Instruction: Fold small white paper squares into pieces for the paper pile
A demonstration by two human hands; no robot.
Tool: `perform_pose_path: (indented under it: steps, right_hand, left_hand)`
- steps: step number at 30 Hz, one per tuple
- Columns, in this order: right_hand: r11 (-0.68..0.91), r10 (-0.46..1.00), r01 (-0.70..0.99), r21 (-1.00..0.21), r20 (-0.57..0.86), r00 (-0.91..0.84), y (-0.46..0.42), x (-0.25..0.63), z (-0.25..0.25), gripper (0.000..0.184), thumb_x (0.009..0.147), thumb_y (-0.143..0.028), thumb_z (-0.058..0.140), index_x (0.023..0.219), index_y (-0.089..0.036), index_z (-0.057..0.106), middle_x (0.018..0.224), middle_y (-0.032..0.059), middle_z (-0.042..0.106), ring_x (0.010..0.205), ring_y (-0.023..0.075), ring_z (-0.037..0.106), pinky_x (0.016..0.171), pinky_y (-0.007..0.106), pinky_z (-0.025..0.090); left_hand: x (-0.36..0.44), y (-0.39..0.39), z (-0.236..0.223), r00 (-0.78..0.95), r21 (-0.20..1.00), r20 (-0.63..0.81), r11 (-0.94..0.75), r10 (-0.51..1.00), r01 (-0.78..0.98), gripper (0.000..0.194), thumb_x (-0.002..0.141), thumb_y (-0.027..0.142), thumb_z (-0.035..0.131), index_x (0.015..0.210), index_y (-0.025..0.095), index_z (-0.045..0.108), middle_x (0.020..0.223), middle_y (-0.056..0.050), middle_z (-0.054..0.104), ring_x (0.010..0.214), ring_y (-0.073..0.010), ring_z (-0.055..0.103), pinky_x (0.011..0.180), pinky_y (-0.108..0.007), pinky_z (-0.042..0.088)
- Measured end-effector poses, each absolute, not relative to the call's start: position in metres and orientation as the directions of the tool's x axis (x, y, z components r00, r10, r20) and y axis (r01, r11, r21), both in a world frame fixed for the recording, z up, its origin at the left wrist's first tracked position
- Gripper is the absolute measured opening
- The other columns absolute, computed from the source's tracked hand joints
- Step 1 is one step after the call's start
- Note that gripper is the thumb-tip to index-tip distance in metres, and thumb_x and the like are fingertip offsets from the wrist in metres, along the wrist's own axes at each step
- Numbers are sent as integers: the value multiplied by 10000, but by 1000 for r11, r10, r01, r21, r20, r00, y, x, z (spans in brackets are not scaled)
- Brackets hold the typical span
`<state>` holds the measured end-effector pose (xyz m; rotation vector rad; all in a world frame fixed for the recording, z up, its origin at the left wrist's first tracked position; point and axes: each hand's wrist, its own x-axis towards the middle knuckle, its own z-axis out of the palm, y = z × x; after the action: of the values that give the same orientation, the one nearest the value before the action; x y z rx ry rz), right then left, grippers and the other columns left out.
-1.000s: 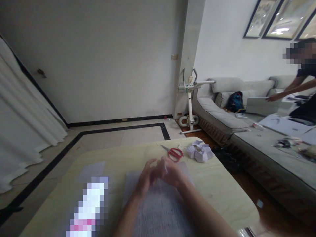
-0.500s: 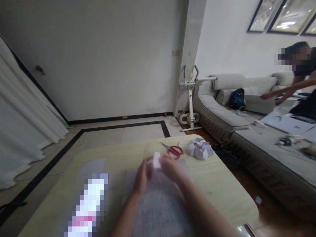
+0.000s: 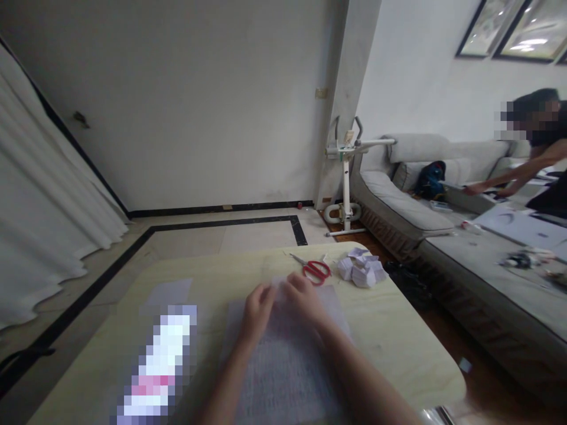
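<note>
My left hand (image 3: 256,311) and my right hand (image 3: 302,301) meet over a printed sheet of paper (image 3: 283,366) on the pale wooden table (image 3: 398,342). Between their fingertips sits a small white piece of paper (image 3: 278,290), pinched from both sides and partly blurred. Red-handled scissors (image 3: 312,270) lie just beyond my right hand. A pile of small folded white papers (image 3: 362,270) rests to the right of the scissors.
A second pale sheet (image 3: 167,293) lies at the table's left, with a blurred-out patch (image 3: 159,366) nearer me. A grey sofa (image 3: 465,236) strewn with papers stands on the right, where another person (image 3: 535,159) bends over it. An exercise machine (image 3: 345,177) stands by the wall.
The small white paper, held up between my hands half a second ago, has come down closer to the sheet. The view has shifted slightly. The other person has moved along the sofa.
</note>
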<state>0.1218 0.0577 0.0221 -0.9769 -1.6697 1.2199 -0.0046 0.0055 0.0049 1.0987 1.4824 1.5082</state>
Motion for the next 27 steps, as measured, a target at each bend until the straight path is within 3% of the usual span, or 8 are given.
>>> perform_pose_path:
  steps: [10, 19, 27]
  right_hand:
    - [241, 907, 105, -965, 185, -378, 59, 118, 10, 111, 765, -274, 564, 702, -193, 520, 682, -3, 527, 650, 147, 487, 586, 252, 383]
    - [293, 880, 120, -948, 219, -421, 61, 121, 12, 58, 741, -233, 569, 715, -181, 569, 684, 4, 573, 656, 142, 525, 610, 250, 415]
    - [225, 917, 99, -969, 176, -359, 65, 121, 9, 119, 744, -281, 602, 710, -168, 587, 660, 5, 580, 619, 139, 532, 567, 239, 428]
  left_hand:
    - [-9, 7, 1, -424, 993, 108, -79, 899, 85, 315, 779, 438, 585, 876, 141, 621, 810, -57, 660, 732, -185, 608, 610, -247, 482]
    - [-12, 8, 7, -478, 990, 104, -47, 872, 131, 485, 797, 604, 448, 603, 170, 543, 583, 1, 547, 587, -157, 527, 576, -256, 436]
    - [-10, 6, 3, -323, 990, 99, -58, 941, 132, 319, 796, 447, 548, 810, 139, 631, 738, -37, 646, 668, -172, 598, 599, -240, 467]
